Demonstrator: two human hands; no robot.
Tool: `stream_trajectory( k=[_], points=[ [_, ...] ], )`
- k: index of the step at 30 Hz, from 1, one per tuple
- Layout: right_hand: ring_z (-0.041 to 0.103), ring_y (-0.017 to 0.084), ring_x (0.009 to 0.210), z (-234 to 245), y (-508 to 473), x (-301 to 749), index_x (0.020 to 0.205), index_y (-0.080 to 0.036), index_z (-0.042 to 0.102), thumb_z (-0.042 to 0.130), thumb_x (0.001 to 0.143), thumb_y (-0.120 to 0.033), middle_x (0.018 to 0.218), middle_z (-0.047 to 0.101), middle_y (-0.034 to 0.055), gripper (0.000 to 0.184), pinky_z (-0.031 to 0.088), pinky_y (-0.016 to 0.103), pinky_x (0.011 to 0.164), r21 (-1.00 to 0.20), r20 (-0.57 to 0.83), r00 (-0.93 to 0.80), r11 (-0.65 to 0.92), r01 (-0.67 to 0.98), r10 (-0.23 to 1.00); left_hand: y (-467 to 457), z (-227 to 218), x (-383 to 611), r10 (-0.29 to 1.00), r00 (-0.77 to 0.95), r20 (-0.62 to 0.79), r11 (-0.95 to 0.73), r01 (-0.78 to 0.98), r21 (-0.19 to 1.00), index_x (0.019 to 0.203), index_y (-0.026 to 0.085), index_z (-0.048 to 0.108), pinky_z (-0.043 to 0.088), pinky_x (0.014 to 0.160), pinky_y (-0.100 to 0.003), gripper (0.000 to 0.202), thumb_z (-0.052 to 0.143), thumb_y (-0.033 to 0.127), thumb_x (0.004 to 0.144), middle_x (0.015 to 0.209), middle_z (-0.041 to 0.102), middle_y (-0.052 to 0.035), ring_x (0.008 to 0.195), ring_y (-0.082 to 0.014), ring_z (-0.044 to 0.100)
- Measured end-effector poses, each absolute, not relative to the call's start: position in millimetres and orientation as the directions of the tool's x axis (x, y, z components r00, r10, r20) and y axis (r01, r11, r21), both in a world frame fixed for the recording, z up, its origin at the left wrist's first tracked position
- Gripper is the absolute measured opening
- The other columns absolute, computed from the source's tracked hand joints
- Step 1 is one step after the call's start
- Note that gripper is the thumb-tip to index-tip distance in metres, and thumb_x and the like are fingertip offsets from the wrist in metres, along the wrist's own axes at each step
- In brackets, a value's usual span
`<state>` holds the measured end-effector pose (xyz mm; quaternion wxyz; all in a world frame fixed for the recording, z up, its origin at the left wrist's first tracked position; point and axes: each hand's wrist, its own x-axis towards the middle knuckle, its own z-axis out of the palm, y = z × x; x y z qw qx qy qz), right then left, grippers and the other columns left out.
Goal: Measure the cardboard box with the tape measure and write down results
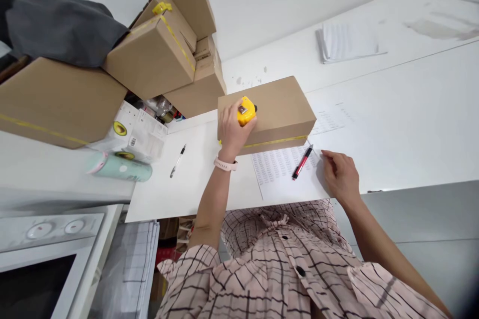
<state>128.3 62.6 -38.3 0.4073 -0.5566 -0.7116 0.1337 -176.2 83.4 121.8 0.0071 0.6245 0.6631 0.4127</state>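
My left hand is closed around a yellow tape measure, holding it on top of a closed cardboard box. A yellow strip runs along the box's near side; whether it is tape or the measure's blade I cannot tell. Beside the box my right hand rests at the table's front edge with its fingers curled in and nothing visible in them. Between my hands lies a printed sheet, partly under the box. A red and black pen lies across the sheet.
Cardboard boxes are stacked at the back left, with a dark cloth over some. A mint bottle and a clear pen lie at left. Papers sit at the back of the white table. A microwave stands lower left.
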Motion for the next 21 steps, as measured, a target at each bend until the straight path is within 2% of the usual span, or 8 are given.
stream_trajectory(
  k=[3,5,8,11,13,16,19,21],
  points=[
    [0.066,0.028,0.09,-17,47,121,0.106,-0.02,0.072,0.05,0.096,-0.034,0.101,0.074,0.0143,0.027,0.055,0.047,0.082,-0.75,0.406,0.12,0.256,0.61,0.906,41,123,-158,0.851,-0.224,0.475,-0.235,0.646,0.726,0.128,0.026,0.057,0.052,0.102,-0.044,0.054,0.079,0.041,0.082,0.125,0.067,-0.0093,0.117,-0.0269,0.064],
    [0.068,0.028,0.089,3,29,114,0.105,-0.022,0.072,0.054,0.096,-0.042,0.101,0.074,0.0132,0.029,0.056,0.046,0.082,-0.875,0.282,0.17,0.181,0.448,0.944,4,118,-144,0.926,-0.093,0.366,-0.281,0.481,0.831,0.134,0.027,0.053,0.056,0.097,-0.041,0.064,0.081,0.046,0.08,0.127,0.066,-0.0095,0.118,-0.0268,0.065],
    [0.07,0.027,0.093,29,0,101,0.113,-0.026,0.073,0.055,0.096,-0.058,0.105,0.076,0.0097,0.041,0.058,0.045,0.087,-0.995,-0.085,-0.114,-0.077,0.069,0.99,-47,100,-124,0.988,0.09,0.126,-0.148,0.305,0.941,0.141,0.027,0.047,0.058,0.092,-0.04,0.08,0.085,0.048,0.074,0.123,0.068,-0.0105,0.109,-0.0273,0.069],
    [0.069,0.03,0.106,42,-19,90,0.115,-0.027,0.076,0.052,0.094,-0.068,0.114,0.075,0.0091,0.051,0.055,0.046,0.096,-0.954,-0.27,-0.417,-0.299,-0.006,0.868,-79,78,-116,0.989,0.099,-0.107,0.075,0.286,0.955,0.14,0.026,0.046,0.056,0.092,-0.042,0.083,0.087,0.044,0.07,0.12,0.069,-0.0102,0.105,-0.0283,0.069],
    [0.068,0.031,0.106,45,-25,84,0.11,-0.025,0.077,0.057,0.091,-0.07,0.112,0.075,0.0094,0.053,0.053,0.046,0.098,-0.945,-0.303,-0.484,-0.324,0.044,0.821,-92,68,-118,0.977,0.07,-0.202,0.175,0.285,0.942,0.139,0.027,0.046,0.055,0.092,-0.043,0.081,0.086,0.044,0.071,0.12,0.068,-0.0093,0.104,-0.0281,0.068],
    [0.067,0.027,0.093,49,-25,79,0.103,-0.022,0.076,0.064,0.085,-0.071,0.099,0.075,0.0082,0.053,0.054,0.044,0.089,-0.948,-0.295,-0.558,-0.311,0.068,0.776,-102,61,-132,0.966,0.059,-0.253,0.232,0.243,0.942,0.141,0.029,0.045,0.053,0.093,-0.042,0.08,0.085,0.045,0.073,0.123,0.067,-0.0088,0.105,-0.0272,0.068],
    [0.064,0.022,0.082,58,-9,80,0.098,-0.025,0.075,0.074,0.08,-0.065,0.089,0.072,0.0042,0.044,0.054,0.04,0.079,-0.952,-0.268,-0.595,-0.301,0.044,0.758,-102,65,-157,0.976,0.038,-0.215,0.208,0.148,0.967,0.142,0.027,0.044,0.054,0.092,-0.039,0.08,0.083,0.045,0.075,0.125,0.066,-0.0104,0.107,-0.0266,0.068],
    [0.061,0.02,0.077,66,17,87,0.091,-0.027,0.074,0.079,0.078,-0.059,0.083,0.069,0.0021,0.035,0.054,0.039,0.074,-0.966,-0.228,-0.531,-0.257,0.02,0.816,-93,74,-180,0.989,-0.039,-0.144,0.147,0.107,0.983,0.141,0.027,0.045,0.055,0.086,-0.035,0.078,0.083,0.043,0.075,0.124,0.067,-0.0103,0.104,-0.0253,0.069]
  ],
)
